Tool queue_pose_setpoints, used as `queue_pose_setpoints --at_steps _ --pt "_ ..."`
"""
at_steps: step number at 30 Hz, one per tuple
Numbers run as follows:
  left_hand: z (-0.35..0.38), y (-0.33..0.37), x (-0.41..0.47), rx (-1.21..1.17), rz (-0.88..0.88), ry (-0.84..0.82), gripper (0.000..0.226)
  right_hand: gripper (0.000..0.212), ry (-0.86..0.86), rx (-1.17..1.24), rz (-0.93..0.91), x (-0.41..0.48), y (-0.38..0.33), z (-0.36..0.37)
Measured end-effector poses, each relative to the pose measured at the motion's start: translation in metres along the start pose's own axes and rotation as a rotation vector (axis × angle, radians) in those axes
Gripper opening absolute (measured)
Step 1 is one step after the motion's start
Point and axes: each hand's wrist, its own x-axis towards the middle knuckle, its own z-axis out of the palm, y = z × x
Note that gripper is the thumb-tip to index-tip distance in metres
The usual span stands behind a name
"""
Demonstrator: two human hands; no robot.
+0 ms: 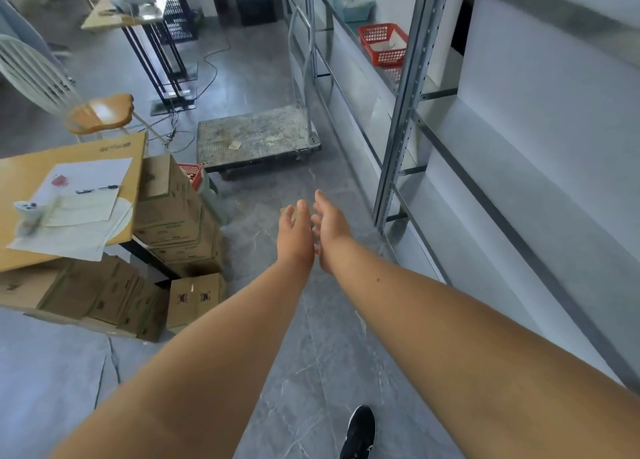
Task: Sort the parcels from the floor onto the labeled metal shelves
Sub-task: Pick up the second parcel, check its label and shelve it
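Note:
Both my arms stretch forward over the grey floor. My left hand (294, 235) and my right hand (330, 228) are close together, palms facing each other, fingers apart, holding nothing. Brown cardboard parcels (173, 209) are stacked on the floor at the left, beside and under a wooden table; one small box (195, 301) stands nearest me. The metal shelves (405, 112) run along the right wall, just right of my right hand. A small tan piece on the floor shows partly behind my left hand.
A flat platform trolley (258, 140) stands ahead by the shelves. A red basket (384, 45) and a teal basket (353, 5) sit on a shelf. The wooden table (20, 178) holds papers. A chair (98, 114) and a far desk (133, 5) stand at the left.

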Motion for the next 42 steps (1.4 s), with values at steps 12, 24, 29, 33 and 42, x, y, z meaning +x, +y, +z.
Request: queue_pose_setpoints --at_steps 12,24,29,33,42 --pt "0.004 0.034 0.134 -0.039 -0.103 -0.005 0.069 0.066 -0.019 -0.065 0.013 0.114 -0.066 0.004" --pt "-0.017 0.086 0.305 -0.091 -0.202 -0.097 0.062 0.064 -0.090 0.043 0.016 0.257 -0.131 0.067" --pt "-0.024 0.097 0.365 -0.093 -0.262 -0.100 0.065 0.065 -0.110 0.081 0.075 0.305 -0.153 0.080" --pt "-0.019 0.098 0.411 -0.100 -0.320 -0.098 0.066 0.065 -0.100 0.042 0.108 0.348 -0.169 0.084" --pt "0.016 0.093 0.491 -0.073 -0.437 -0.007 0.065 0.060 -0.099 -0.121 0.214 0.450 -0.197 0.078"
